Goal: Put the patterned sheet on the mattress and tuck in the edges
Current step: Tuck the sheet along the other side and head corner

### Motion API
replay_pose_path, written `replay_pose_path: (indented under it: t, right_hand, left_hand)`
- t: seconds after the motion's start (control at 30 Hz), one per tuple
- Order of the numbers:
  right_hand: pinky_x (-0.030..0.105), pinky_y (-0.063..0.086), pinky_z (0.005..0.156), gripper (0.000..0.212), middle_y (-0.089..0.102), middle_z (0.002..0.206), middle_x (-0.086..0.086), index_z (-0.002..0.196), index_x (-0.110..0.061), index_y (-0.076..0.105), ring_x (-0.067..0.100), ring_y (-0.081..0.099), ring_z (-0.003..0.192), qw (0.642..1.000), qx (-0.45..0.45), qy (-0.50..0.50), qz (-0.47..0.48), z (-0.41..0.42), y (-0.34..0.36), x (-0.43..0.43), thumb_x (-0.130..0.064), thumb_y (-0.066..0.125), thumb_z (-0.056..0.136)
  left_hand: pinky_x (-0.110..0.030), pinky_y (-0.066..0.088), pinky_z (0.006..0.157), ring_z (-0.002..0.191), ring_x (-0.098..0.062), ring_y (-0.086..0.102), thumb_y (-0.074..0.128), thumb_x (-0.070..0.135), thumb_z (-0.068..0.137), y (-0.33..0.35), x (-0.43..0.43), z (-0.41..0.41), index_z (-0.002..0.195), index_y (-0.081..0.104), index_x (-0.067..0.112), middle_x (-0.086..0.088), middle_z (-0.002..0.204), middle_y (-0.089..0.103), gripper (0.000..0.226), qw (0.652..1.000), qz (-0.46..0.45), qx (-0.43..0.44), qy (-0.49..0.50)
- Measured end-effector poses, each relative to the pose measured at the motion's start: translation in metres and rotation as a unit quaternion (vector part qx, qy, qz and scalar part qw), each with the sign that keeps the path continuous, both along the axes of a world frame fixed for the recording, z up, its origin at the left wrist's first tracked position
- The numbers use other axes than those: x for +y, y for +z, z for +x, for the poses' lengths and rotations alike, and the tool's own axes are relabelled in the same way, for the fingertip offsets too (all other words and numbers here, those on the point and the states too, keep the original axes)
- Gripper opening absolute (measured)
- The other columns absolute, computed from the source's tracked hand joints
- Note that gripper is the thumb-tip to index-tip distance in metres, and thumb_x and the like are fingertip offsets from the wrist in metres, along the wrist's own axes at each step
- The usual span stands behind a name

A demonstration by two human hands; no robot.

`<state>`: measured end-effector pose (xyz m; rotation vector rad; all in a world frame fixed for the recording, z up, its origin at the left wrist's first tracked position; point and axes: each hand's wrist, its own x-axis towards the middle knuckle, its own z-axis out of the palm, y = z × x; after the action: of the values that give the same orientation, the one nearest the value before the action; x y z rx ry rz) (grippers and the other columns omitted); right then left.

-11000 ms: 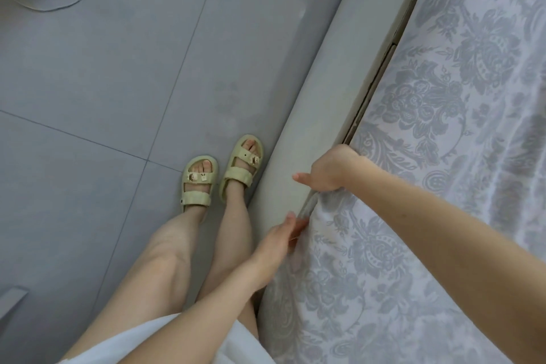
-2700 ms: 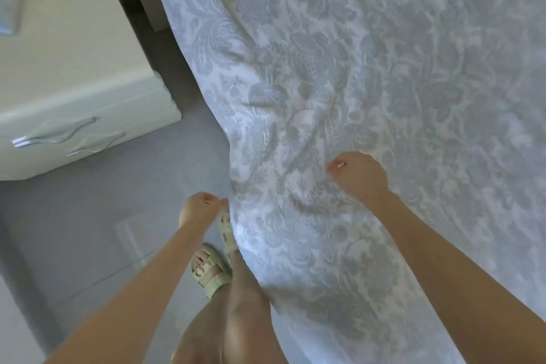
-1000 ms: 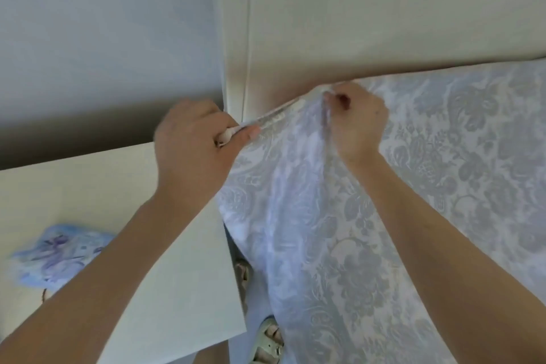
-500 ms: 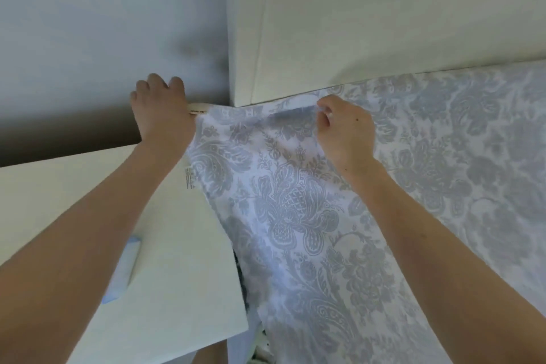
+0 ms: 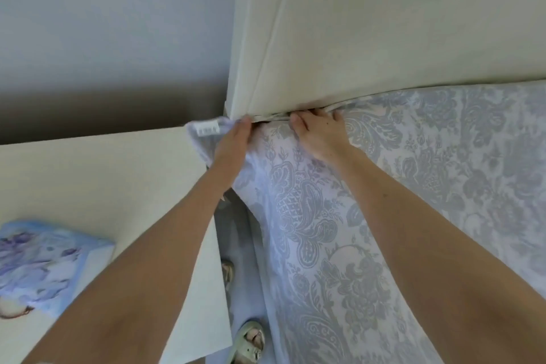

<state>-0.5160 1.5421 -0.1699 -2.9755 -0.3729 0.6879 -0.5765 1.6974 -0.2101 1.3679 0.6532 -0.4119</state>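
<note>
My left hand [image 5: 233, 142] lies flat, back up, on the patterned sheet [image 5: 325, 245] at the bed's head corner. Its fingers [image 5: 245, 124] run straight and close together, the tips touching the lower corner of the headboard [image 5: 369, 32]; it presses the cloth and grasps nothing. My right hand [image 5: 320, 134] is just beside it, also back up, the thumb [image 5: 297, 122] lying along the seam. Its fingers go down into the crack between headboard and sheet, where their tips are hidden, so I cannot tell whether they pinch cloth there. Both forearms reach in from the bottom of the view, bare and nearly straight.

Left of my left hand a loose corner of the sheet sticks out over the nightstand [image 5: 97, 180], with a white tag [image 5: 207, 129] sewn on; its print is too blurred to read.

The sheet, grey floral on white, is spread over the mattress hidden under it, and hangs down the near side. A blue flowered pack [image 5: 44, 263] lies on the nightstand. A pale sandal [image 5: 248, 340] shows on the floor below.
</note>
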Motion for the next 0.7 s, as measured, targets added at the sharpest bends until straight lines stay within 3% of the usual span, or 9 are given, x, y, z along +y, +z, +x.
replay_pose_path:
  t: [0.07,0.17,0.23,0.3,0.33,0.47,0.57,0.63,0.7]
  right_hand:
    - [0.044,0.03,0.107,0.038,0.069,0.098,0.005,0.102,-0.016,0.067,0.026,0.059,0.099,0.996,-0.06,-0.036,0.052,-0.002,0.003,0.003,-0.028,0.032,0.1]
    - [0.047,0.051,0.08,0.031,0.053,0.06,-0.002,0.073,-0.009,0.064,0.02,0.044,0.055,0.944,-0.303,-0.07,0.108,-0.022,0.006,-0.004,-0.016,0.037,0.087]
    - [0.049,0.045,0.089,0.039,0.067,0.088,0.004,0.099,-0.009,0.067,0.026,0.06,0.082,0.963,-0.251,-0.086,0.052,-0.031,0.003,-0.008,-0.026,0.032,0.09]
    - [0.054,0.016,0.112,0.049,0.044,0.144,0.003,0.138,-0.017,0.045,0.023,0.032,0.137,0.995,-0.069,-0.073,-0.017,-0.026,-0.004,-0.014,-0.037,0.024,0.098]
    - [0.056,0.006,0.114,0.048,0.034,0.15,-0.001,0.141,-0.022,0.04,0.019,0.019,0.143,0.998,-0.016,-0.068,-0.009,-0.018,-0.005,-0.016,-0.039,0.022,0.099]
    - [0.054,0.013,0.113,0.039,0.053,0.133,-0.004,0.123,-0.025,0.058,0.018,0.038,0.132,0.996,-0.019,-0.08,0.044,-0.003,0.012,-0.017,-0.037,0.031,0.098]
    - [0.047,0.034,0.105,0.032,0.07,0.101,0.0,0.108,-0.015,0.068,0.022,0.063,0.1,0.969,-0.178,-0.118,0.122,-0.028,0.028,-0.015,-0.029,0.042,0.093]
    - [0.043,0.049,0.084,0.027,0.072,0.088,0.003,0.098,-0.01,0.071,0.026,0.067,0.081,0.943,-0.275,-0.134,0.133,-0.058,0.031,-0.015,-0.022,0.05,0.087]
    - [0.039,0.051,0.076,0.032,0.072,0.098,0.004,0.103,-0.009,0.069,0.026,0.067,0.086,0.942,-0.273,-0.155,0.116,-0.095,0.031,-0.018,-0.032,0.055,0.085]
  left_hand:
    - [-0.03,0.043,0.1,0.097,-0.019,0.058,0.039,0.029,0.1,-0.005,-0.006,0.019,0.115,0.062,0.007,-0.002,0.1,0.066,0.035,0.991,-0.096,0.08,0.052]
    - [-0.026,0.041,0.088,0.093,-0.02,0.053,0.038,0.033,0.1,-0.003,-0.013,0.035,0.123,0.056,0.008,-0.005,0.094,0.059,0.038,0.987,-0.063,0.147,0.008]
    - [-0.025,0.041,0.08,0.085,-0.018,0.052,0.036,0.031,0.101,-0.005,-0.014,0.04,0.121,0.055,0.009,-0.004,0.091,0.057,0.035,0.985,-0.031,0.169,0.01]
    - [-0.027,0.04,0.073,0.083,-0.02,0.051,0.036,0.027,0.1,-0.004,-0.011,0.034,0.123,0.053,0.009,-0.006,0.098,0.059,0.035,0.985,0.07,0.16,0.007]
    - [-0.03,0.04,0.072,0.087,-0.024,0.053,0.036,0.025,0.098,-0.001,-0.01,0.025,0.123,0.053,0.008,-0.008,0.103,0.06,0.034,0.981,0.137,0.134,0.012]
    - [-0.031,0.039,0.075,0.087,-0.019,0.05,0.04,0.024,0.096,0.023,-0.015,-0.037,0.107,0.053,0.012,-0.004,0.095,0.054,0.02,0.973,0.225,0.007,0.044]
    - [-0.029,0.037,0.076,0.089,-0.017,0.048,0.044,0.031,0.096,0.019,-0.025,-0.083,0.109,0.052,0.012,0.0,0.097,0.052,0.024,0.971,0.237,0.023,-0.028]
    - [-0.03,0.04,0.076,0.089,-0.02,0.052,0.046,0.041,0.095,0.006,-0.038,-0.112,0.11,0.054,0.007,-0.002,0.096,0.055,0.038,0.979,0.161,0.077,-0.095]
    - [-0.034,0.046,0.09,0.096,-0.023,0.057,0.049,0.046,0.092,0.002,-0.052,-0.135,0.111,0.058,0.014,-0.01,0.103,0.059,0.038,0.983,0.003,0.123,-0.135]
